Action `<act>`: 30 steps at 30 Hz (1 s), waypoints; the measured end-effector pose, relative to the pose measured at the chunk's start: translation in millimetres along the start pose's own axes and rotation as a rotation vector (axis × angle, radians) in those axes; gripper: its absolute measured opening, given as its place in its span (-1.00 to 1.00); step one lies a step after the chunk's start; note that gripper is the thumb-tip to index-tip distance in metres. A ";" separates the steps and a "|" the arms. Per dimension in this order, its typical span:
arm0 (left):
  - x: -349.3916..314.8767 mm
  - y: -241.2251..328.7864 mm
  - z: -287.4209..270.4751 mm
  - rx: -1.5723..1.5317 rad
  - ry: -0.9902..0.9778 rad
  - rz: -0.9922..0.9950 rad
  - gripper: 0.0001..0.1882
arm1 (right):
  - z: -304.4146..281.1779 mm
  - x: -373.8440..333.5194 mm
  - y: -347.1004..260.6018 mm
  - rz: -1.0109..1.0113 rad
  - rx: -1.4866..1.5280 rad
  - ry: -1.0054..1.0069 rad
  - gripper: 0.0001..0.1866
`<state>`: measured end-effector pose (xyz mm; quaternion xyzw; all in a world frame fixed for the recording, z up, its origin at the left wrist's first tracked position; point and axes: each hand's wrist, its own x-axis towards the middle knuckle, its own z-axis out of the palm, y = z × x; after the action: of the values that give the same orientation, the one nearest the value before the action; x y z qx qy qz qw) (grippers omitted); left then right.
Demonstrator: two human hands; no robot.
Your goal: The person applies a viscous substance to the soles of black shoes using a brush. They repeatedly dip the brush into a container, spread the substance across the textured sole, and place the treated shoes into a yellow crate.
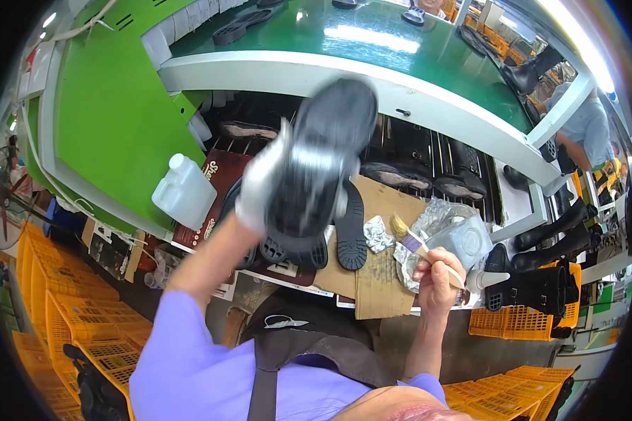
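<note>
My left hand (263,184), in a white glove, grips a black shoe sole (336,116) and holds it raised above the bench; motion smears the sole. My bare right hand (439,277) is closed round the handle of a paintbrush (409,238), whose yellowish bristles point up and to the left. Below the brush lies stained cardboard (383,288). A black treaded sole (350,228) rests on it, with several more soles partly hidden behind my raised one. A crumpled white rag (378,235) sits just left of the bristles.
A translucent container (463,242) wrapped in plastic stands beyond my right hand, near a white nozzle bottle (486,279). At left is a white jug (184,193). A white-framed green conveyor (428,52) runs across the far side, above a rack of black boots (409,151). Orange crates (91,316) flank me.
</note>
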<state>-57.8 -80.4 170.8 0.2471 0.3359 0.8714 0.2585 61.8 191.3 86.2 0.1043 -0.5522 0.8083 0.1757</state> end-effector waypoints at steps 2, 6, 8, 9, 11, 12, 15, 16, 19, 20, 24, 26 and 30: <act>66.0 36.3 -8.0 0.091 -0.032 0.127 -0.39 | -1.1 -3.5 0.6 0.030 -0.012 0.067 -0.74; 186.7 124.5 -73.4 0.128 0.241 0.106 -0.29 | 15.3 2.8 11.2 0.100 0.032 0.027 -0.74; 220.6 146.2 -162.9 0.128 0.236 0.221 -0.54 | 20.0 -0.5 14.6 0.110 -0.045 0.030 -0.76; 218.4 120.5 -140.8 0.267 0.536 0.360 -0.60 | 17.2 -5.0 17.1 0.119 -0.090 0.047 -0.76; 197.4 102.1 -135.9 0.626 0.530 0.807 -0.70 | 15.8 -10.2 19.3 0.138 -0.188 0.039 -0.76; 189.1 71.2 -117.6 0.701 0.524 0.867 -0.75 | 6.8 -15.8 22.2 0.152 -0.235 0.089 -0.76; 105.1 1.2 -65.2 0.816 0.455 0.728 -0.72 | -4.0 -23.5 25.7 0.197 -0.289 0.173 -0.76; 72.1 -16.5 -56.9 0.839 0.386 0.512 -0.70 | -6.2 -24.2 27.4 0.221 -0.276 0.198 -0.75; 10.0 -76.1 -51.4 1.617 0.197 0.211 -0.48 | -6.7 -21.7 31.6 0.213 -0.200 0.229 -0.76; -7.0 -112.8 -59.1 1.808 0.247 0.292 -0.34 | -5.5 -21.5 32.9 0.215 -0.183 0.231 -0.76; -22.2 -169.0 -19.6 1.908 0.133 -0.402 0.01 | 1.7 -22.9 32.9 0.210 -0.170 0.252 -0.78; -23.1 -189.8 -23.1 1.840 0.154 -0.458 -0.06 | 1.0 -25.3 31.3 0.194 -0.207 0.243 -0.79; -27.9 -200.9 -37.6 1.822 0.240 -0.347 -0.25 | -11.0 -32.7 19.2 0.184 -0.281 0.299 -0.80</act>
<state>-2.6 13.9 -4.2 0.2095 0.9461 0.2408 0.0550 84.3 189.8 53.8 -0.0930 -0.6346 0.7424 0.1936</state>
